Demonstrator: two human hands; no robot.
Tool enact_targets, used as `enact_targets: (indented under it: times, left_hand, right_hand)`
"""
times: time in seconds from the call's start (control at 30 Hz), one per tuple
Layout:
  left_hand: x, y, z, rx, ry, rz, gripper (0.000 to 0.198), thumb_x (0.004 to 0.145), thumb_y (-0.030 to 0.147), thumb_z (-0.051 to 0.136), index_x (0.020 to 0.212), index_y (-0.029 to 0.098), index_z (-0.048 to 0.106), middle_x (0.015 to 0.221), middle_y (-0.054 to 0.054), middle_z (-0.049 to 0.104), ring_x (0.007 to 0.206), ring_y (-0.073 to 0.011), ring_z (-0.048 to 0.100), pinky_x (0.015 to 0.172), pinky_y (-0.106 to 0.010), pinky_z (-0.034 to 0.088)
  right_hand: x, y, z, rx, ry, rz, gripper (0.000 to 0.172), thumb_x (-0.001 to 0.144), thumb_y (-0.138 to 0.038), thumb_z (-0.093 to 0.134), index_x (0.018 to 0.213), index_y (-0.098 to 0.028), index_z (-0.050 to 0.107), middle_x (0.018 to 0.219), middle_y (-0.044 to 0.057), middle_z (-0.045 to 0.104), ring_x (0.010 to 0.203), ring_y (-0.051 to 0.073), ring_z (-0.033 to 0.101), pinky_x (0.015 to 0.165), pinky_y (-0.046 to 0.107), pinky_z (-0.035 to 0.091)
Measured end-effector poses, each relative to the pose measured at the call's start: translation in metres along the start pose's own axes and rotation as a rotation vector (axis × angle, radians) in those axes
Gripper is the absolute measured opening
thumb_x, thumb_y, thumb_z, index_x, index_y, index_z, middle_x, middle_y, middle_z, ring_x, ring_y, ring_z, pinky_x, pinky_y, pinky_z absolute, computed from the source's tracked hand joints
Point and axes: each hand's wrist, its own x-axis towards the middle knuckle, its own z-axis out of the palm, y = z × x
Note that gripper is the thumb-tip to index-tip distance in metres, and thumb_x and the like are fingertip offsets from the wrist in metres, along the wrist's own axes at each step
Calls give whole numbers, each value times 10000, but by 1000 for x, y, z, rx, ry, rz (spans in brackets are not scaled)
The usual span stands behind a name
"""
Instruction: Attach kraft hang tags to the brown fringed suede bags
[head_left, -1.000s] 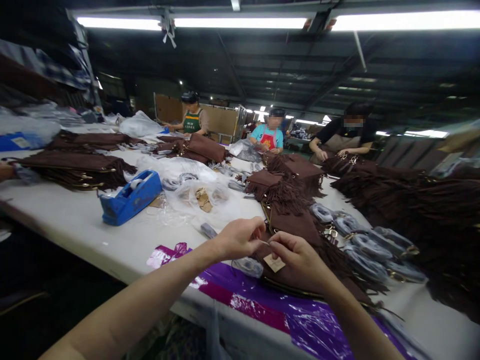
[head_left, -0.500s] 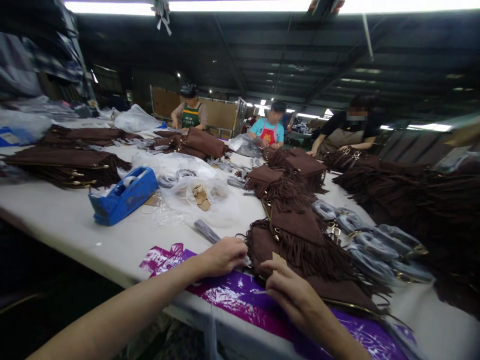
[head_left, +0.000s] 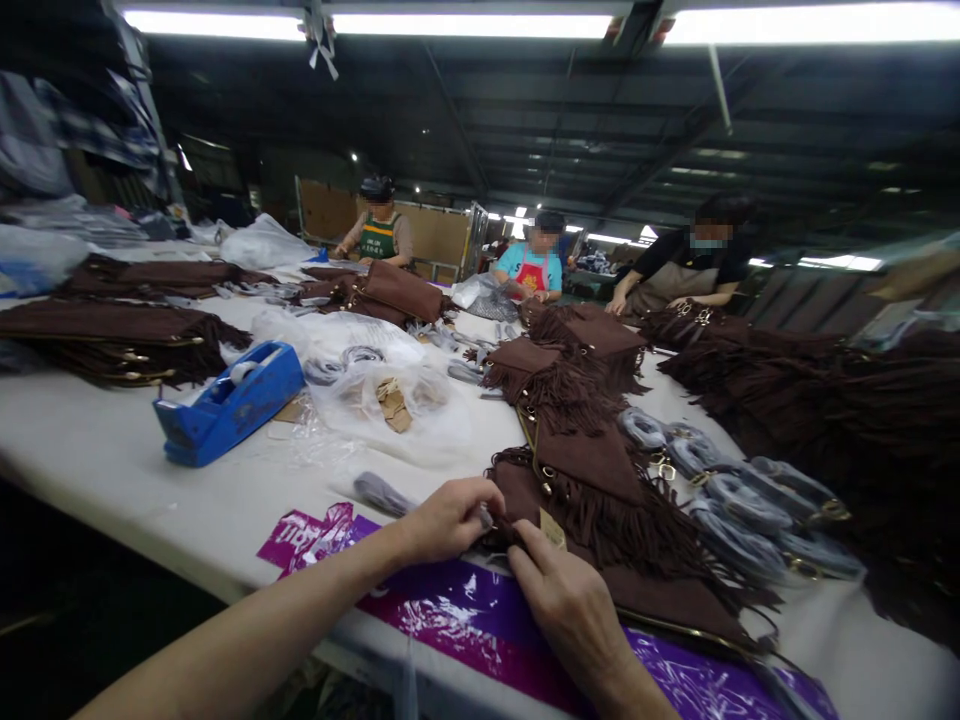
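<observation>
The dark brown, suede-like fringed bag with a gold zip (head_left: 660, 597) lies on the shiny purple plastic sheet (head_left: 442, 600), right of and nearer than the blue plastic tape dispenser (head_left: 232, 400). At its end towards the dispenser, the left hand (head_left: 454, 515) bunches its fingertips and the right hand (head_left: 566, 590) stretches its fingers close by, though I cannot tell what either pinches. Working well here likely means steadying that edge and keeping the small tan card tag (head_left: 553, 530) uncreased.

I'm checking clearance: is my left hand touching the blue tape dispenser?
Apart: the head view shows white tabletop between left hand and blue tape dispenser.
</observation>
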Motion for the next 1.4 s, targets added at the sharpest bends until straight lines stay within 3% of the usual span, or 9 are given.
enact_targets:
  times: [0.1, 0.23, 0.4, 0.57, 0.73, 0.83, 0.97, 1.17, 1.4]
  left_hand:
    - [-1, -2, 1, 118, -53, 87, 386, 743, 14, 413, 1007, 167, 651, 960, -55, 644, 928, -165, 575, 861, -252, 440]
    - [-3, -6, 0, 306, -49, 78, 333, 839, 95, 425, 1048, 177, 670, 935, -69, 633, 892, -179, 573, 815, -251, 450]
    - [-7, -2, -2, 410, -86, -30, 243, 823, 91, 458, 903, 174, 672, 870, -52, 618, 830, -178, 569, 772, -254, 446]
    - [-5, 4, -3, 544, -89, -35, 151, 836, 322, 603, 815, 173, 622, 829, -52, 582, 788, -195, 554, 703, -272, 447]
    - [-8, -5, -7, 688, -146, 15, 142, 876, 230, 501, 791, 166, 595, 883, -80, 598, 767, -205, 568, 672, -293, 453]
    - [-12, -13, -11, 637, -169, 10, 115, 868, 195, 506, 799, 174, 595, 852, -58, 601, 721, -186, 572, 621, -264, 434]
    - [-14, -18, -15, 488, -133, 65, 111, 845, 124, 525, 800, 192, 600, 873, -26, 608, 791, -168, 580, 651, -225, 411]
    - [-13, -22, -13, 468, -97, 66, 102, 834, 118, 530, 790, 184, 594, 837, -25, 597, 768, -165, 561, 640, -230, 392]
    - [-13, -23, -14, 455, -98, 60, 89, 831, 109, 545, 826, 186, 589, 854, -20, 612, 799, -161, 560, 669, -222, 399]
  right_hand:
    - [6, 9, -2, -25, -16, -2, 318, 925, -90, 359, 869, -185, 657, 1055, 112, 699, 579, 122, 588, 577, 253, 413]
    - [14, 19, -6, -19, -70, -30, 272, 941, -113, 378, 899, -195, 634, 997, 83, 687, 597, 125, 563, 589, 257, 377]
    - [14, 19, -2, 29, -128, 1, 304, 965, -128, 330, 902, -198, 619, 943, 66, 666, 623, 143, 551, 606, 271, 361]
    - [10, 19, 5, 51, -142, 32, 277, 956, -136, 348, 885, -207, 606, 940, 58, 654, 620, 130, 559, 591, 253, 357]
    - [6, 16, 6, 79, -166, 17, 268, 936, -130, 350, 881, -206, 600, 959, 71, 644, 601, 140, 565, 562, 251, 382]
    - [12, 18, -2, 260, -249, 80, 262, 947, -152, 338, 837, -215, 567, 965, 65, 624, 604, 128, 581, 526, 228, 398]
    - [32, 35, -16, 569, -369, 156, 229, 975, -221, 357, 825, -231, 529, 887, 26, 600, 694, 123, 602, 619, 202, 443]
    - [62, 51, -19, 259, -468, 46, 133, 910, -270, 512, 787, -234, 545, 734, -13, 550, 632, 152, 545, 562, 266, 319]
    - [72, 46, -15, 227, -444, -94, 186, 919, -235, 490, 738, -227, 534, 699, -15, 548, 615, 152, 533, 575, 290, 288]
